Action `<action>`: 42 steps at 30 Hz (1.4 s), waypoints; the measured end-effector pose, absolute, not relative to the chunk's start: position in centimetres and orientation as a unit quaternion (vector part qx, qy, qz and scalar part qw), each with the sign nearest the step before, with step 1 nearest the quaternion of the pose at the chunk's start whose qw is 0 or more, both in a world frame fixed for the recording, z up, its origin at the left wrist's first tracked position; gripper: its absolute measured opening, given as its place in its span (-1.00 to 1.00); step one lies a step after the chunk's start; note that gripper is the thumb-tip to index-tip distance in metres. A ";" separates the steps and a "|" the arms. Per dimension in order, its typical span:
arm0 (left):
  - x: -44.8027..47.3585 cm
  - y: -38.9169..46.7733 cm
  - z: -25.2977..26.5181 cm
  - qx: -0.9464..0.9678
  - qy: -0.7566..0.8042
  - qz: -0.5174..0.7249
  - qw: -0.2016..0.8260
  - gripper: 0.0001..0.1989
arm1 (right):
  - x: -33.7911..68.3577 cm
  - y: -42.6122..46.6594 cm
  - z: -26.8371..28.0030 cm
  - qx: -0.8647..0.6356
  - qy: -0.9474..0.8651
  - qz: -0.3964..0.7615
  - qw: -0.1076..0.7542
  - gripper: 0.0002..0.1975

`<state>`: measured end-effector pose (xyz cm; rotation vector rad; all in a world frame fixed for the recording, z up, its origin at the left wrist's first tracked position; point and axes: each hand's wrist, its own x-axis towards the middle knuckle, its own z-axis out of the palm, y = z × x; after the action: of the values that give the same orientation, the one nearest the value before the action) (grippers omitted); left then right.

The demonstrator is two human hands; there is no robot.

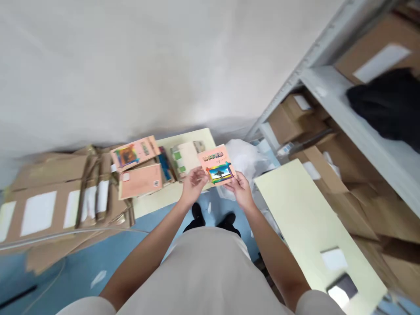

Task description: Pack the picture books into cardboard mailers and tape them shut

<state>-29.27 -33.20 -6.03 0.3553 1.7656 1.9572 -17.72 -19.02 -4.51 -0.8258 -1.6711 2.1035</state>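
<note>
A pink book (pixel 216 165) with a tree picture on its cover is held up in front of me, over the space between two tables. My left hand (pixel 193 183) grips its lower left corner, and my right hand (pixel 241 187) pinches the lower right corner. On the cream table behind lie a pink book with an orange picture (pixel 135 153), a pink book showing its barcode side (pixel 141 180), and a pale book with green squares (pixel 185 157). Dark blue books (pixel 166 165) are partly covered by the pink ones.
Flattened cardboard boxes (pixel 49 175) stand at the left. White plastic bags (pixel 247 162) sit between the tables. On the right, a second cream table (pixel 288 192) carries a phone-like dark object (pixel 343 288), beside shelving (pixel 331 87) full of cardboard boxes.
</note>
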 end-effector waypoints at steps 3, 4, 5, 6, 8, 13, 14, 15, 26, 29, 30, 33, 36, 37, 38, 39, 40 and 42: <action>-23.8 -28.0 -6.0 0.194 0.584 0.688 0.384 -0.51 | -11.1 -17.1 -5.0 -0.359 -0.507 0.748 0.233 -0.59; -21.9 -26.4 -6.0 0.202 0.575 0.677 0.413 -0.51 | -8.8 -16.6 -5.2 -0.377 -0.490 0.744 0.253 -0.59; -20.1 -24.8 -6.0 0.206 0.572 0.663 0.437 -0.52 | -6.5 -16.0 -5.4 -0.392 -0.475 0.739 0.272 -0.59; -18.2 -23.3 -6.0 0.210 0.575 0.645 0.457 -0.54 | -4.2 -15.5 -5.6 -0.406 -0.462 0.734 0.288 -0.59; -14.6 -20.5 -6.1 0.223 0.586 0.605 0.491 -0.57 | 0.2 -14.6 -6.2 -0.432 -0.438 0.723 0.314 -0.59; -7.1 -14.7 -7.2 0.295 0.589 0.534 0.530 -0.60 | 9.3 -12.2 -7.7 -0.478 -0.409 0.691 0.356 -0.58; -6.0 -13.8 -7.5 0.311 0.590 0.524 0.529 -0.61 | 10.7 -11.5 -7.8 -0.487 -0.412 0.682 0.358 -0.58; -5.1 -13.1 -7.7 0.326 0.591 0.513 0.530 -0.62 | 12.0 -10.9 -7.9 -0.493 -0.415 0.674 0.361 -0.58; -0.7 -8.0 -10.6 0.458 0.565 0.382 0.570 -0.68 | 19.2 -2.6 -8.6 -0.547 -0.327 0.599 0.484 -0.43; -0.8 -6.8 -11.2 0.444 0.544 0.365 0.611 -0.62 | 19.5 -1.5 -9.3 -0.586 -0.327 0.569 0.476 -0.52; -0.9 -6.4 -11.3 0.430 0.545 0.363 0.621 -0.59 | 19.6 -1.2 -9.5 -0.591 -0.327 0.564 0.475 -0.54; -1.5 -5.2 -11.6 0.385 0.563 0.350 0.641 -0.56 | 19.6 -0.3 -9.6 -0.601 -0.308 0.556 0.485 -0.56; -2.1 -3.9 -11.7 0.366 0.567 0.323 0.663 -0.62 | 19.4 0.8 -9.7 -0.615 -0.281 0.546 0.496 -0.57; -2.2 -3.5 -11.7 0.364 0.565 0.319 0.668 -0.63 | 19.3 1.1 -9.7 -0.620 -0.275 0.541 0.497 -0.57; -2.3 -3.0 -11.7 0.361 0.563 0.318 0.672 -0.64 | 19.3 1.5 -9.8 -0.624 -0.272 0.537 0.499 -0.57; -2.4 -2.6 -11.7 0.358 0.561 0.320 0.675 -0.64 | 19.3 1.7 -9.8 -0.627 -0.268 0.535 0.499 -0.57; -2.4 -2.2 -11.7 0.353 0.558 0.321 0.679 -0.64 | 19.3 2.0 -9.9 -0.628 -0.265 0.535 0.499 -0.57; -2.5 -1.5 -11.6 0.344 0.551 0.324 0.688 -0.62 | 19.7 2.3 -9.9 -0.624 -0.259 0.545 0.496 -0.57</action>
<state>-2.52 -1.49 -11.60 0.7690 1.2338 0.7245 19.65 2.27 -9.93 -1.5121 -0.6287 1.3216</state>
